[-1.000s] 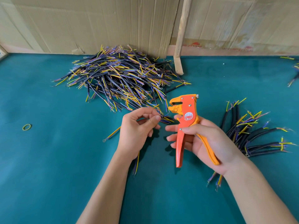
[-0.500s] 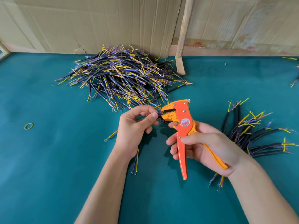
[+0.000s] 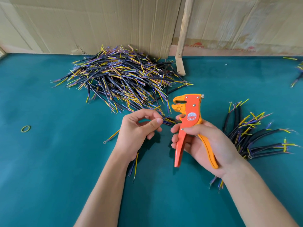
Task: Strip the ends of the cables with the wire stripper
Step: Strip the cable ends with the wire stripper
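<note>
Orange plastic wire stripper (image 3: 188, 115), upright in the curled right hand (image 3: 205, 145), has drawn back to the right from where its beak-shaped head met the left hand half a second ago, its jaws parted and its two handles spread, which suggests one strip is done and the next end is being readied. Thin, flexible cable (image 3: 136, 163), trailing below the wrist, is pinched at its end between thumb and forefinger of the left hand (image 3: 139, 130). Glossy black-sheathed cables with yellow and purple cores lie beyond: a big heap (image 3: 121, 79) far left and a smaller bunch (image 3: 255, 135) right, on teal felt (image 3: 49, 161) before a creased cardboard wall (image 3: 98, 22).
</note>
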### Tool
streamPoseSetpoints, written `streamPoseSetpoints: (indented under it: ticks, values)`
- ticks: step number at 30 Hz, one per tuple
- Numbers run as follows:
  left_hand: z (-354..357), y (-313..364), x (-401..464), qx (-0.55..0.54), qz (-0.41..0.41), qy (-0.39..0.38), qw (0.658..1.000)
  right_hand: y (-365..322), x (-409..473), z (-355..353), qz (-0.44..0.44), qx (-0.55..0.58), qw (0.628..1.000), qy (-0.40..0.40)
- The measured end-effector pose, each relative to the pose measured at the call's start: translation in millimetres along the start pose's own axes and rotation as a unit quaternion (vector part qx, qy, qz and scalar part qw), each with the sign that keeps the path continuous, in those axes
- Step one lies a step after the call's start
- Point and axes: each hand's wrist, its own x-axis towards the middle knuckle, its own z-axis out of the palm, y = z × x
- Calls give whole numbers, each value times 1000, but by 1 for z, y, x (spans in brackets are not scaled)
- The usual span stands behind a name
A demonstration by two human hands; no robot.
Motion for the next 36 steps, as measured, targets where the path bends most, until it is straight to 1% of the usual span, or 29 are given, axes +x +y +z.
streamPoseSetpoints:
  ticks: [2, 6, 12, 18, 21, 25, 27, 29, 32, 36]
  values:
    - [1, 0, -1, 14, -3, -32, 999, 0, 1, 0, -5, 29, 1000, 5]
    - [2, 1, -2, 23, -13, -65, 998, 2, 2, 0, -28, 17, 999, 4]
    - [0, 2, -2, 26, -19, -74, 997, 2, 2, -1, -45, 15, 999, 22]
    - [1, 1, -2, 66, -24, -75, 995, -5, 0, -3, -47, 46, 998, 26]
    - [1, 1, -2, 72, -24, -80, 994, -5, 0, -5, -61, 34, 997, 29]
    - [0, 1, -2, 54, -30, -64, 996, -7, 2, -6, -67, 11, 996, 60]
    - [0, 1, -1, 39, -25, -52, 998, -8, 1, -8, -45, -5, 997, 57]
    - [1, 1, -1, 21, -17, -37, 999, -10, -1, -10, -6, -17, 999, 39]
    - [0, 1, 0, -2, -11, -2, 1000, -9, -3, -9, 53, -39, 998, -11]
    - [1, 0, 1, -18, -9, 34, 999, -5, -6, -5, 95, -69, 991, -64]
